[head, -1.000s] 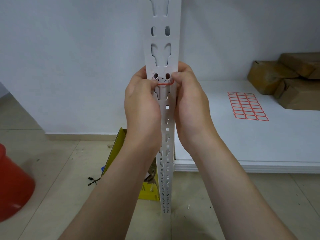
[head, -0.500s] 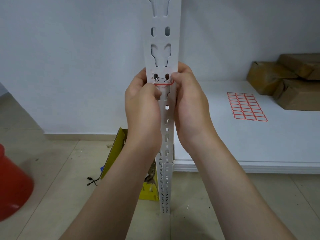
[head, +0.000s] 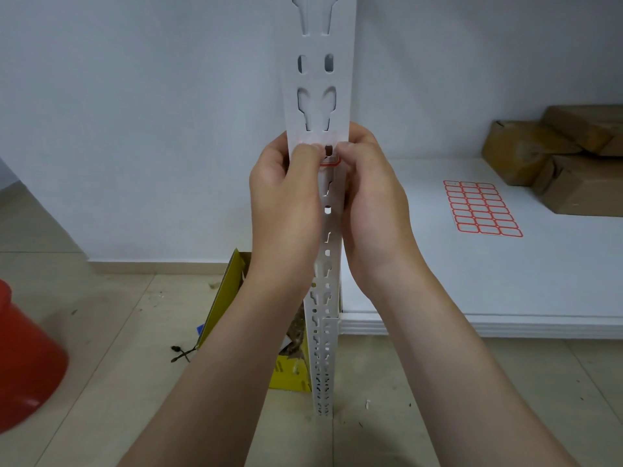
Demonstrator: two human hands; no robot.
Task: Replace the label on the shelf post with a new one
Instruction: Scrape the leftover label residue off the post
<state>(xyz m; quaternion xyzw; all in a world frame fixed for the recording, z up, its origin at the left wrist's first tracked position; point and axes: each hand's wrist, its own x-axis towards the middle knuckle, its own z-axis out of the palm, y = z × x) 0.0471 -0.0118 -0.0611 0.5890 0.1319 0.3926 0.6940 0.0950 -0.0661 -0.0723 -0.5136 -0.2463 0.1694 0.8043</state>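
Note:
A white slotted shelf post point(head: 320, 45) stands upright in the middle of the view. A small label with a red border point(head: 329, 161) sits on the post's face at hand height, mostly covered by fingers. My left hand point(head: 285, 200) curls round the post's left edge, its fingertips pressed on the label's left part. My right hand point(head: 371, 197) holds the post's right edge, thumb on the label's right end. A sheet of red-bordered labels point(head: 482, 208) lies flat on the white shelf point(head: 472, 281) to the right.
Brown cardboard parcels point(head: 566, 153) are stacked at the shelf's back right. An open yellow box point(head: 236, 298) with scraps stands on the tiled floor behind the post. A red bucket point(head: 23, 362) sits at the left edge. Small bits of debris lie on the floor.
My left fingertips have slid right across the post's face and now cover the left hole and most of the label. My right hand has barely moved.

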